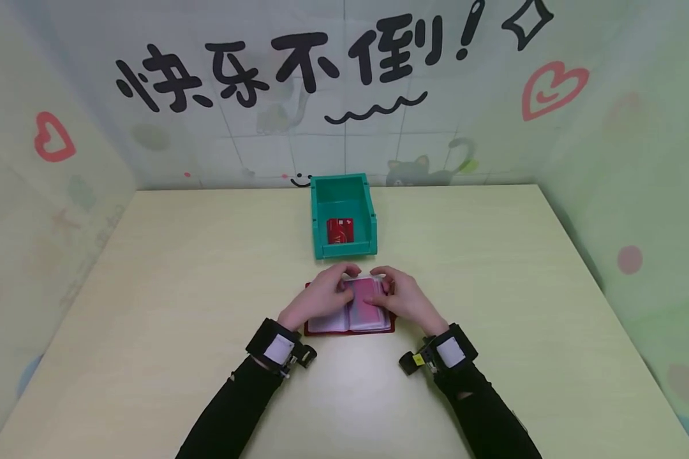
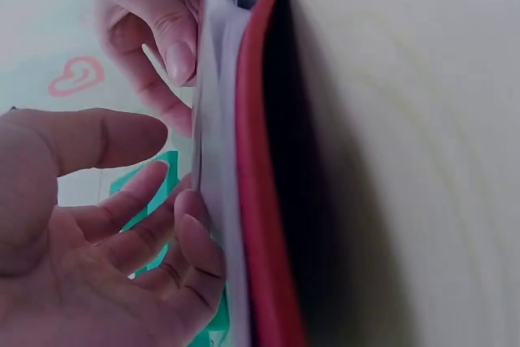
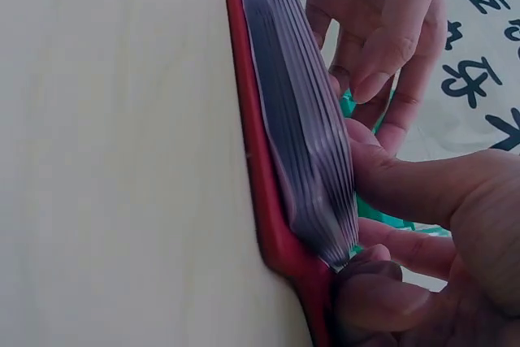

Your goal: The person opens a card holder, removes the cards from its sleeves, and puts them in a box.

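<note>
Resting on the open card holder (image 1: 350,324), both hands (image 1: 360,298) finger its sleeves.

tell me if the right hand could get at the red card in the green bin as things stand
Probably yes. The red card lies alone in the open-topped green bin, just beyond the card holder. Nothing stands between, but the right hand is busy on the sleeves.

Staged recording booth, pale table (image 1: 149,287) – walled by cartoon-printed backdrop panels (image 1: 344,95), hearts, painted slogan
</note>
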A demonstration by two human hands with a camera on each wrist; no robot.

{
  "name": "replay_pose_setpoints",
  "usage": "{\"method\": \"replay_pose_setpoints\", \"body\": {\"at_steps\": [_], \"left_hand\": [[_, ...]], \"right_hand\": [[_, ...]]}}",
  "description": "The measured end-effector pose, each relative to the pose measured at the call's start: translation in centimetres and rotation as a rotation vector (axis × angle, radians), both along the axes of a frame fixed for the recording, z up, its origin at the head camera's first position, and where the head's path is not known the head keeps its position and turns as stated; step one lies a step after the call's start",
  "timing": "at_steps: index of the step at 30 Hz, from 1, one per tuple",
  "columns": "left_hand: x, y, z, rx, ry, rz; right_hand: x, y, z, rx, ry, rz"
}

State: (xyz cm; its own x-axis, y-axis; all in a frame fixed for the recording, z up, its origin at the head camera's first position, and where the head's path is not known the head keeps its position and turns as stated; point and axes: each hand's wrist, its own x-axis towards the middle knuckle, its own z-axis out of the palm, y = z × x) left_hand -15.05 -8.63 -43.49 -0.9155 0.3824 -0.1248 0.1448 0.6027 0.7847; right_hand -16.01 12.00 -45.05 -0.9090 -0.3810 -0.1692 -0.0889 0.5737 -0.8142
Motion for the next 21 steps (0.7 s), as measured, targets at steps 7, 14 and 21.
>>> {"method": "replay_pose_setpoints", "body": {"at_steps": [7, 14, 21], "left_hand": [[-0.4, -0.7, -0.7, 0.116, 0.012, 0.084], [-0.5, -1.1, -0.6, 0.175, 0.009, 0.098], [-0.6, -1.1, -0.6, 0.221, -0.041, 0.116]], "right_hand": [[-0.1, -0.3, 0.0, 0.010, 0.039, 0.001], [-0.2, -0.3, -0.2, -0.017, 0.068, -0.013], [-0.5, -0.8, -0.6, -0.114, 0.117, -0.070]]}}
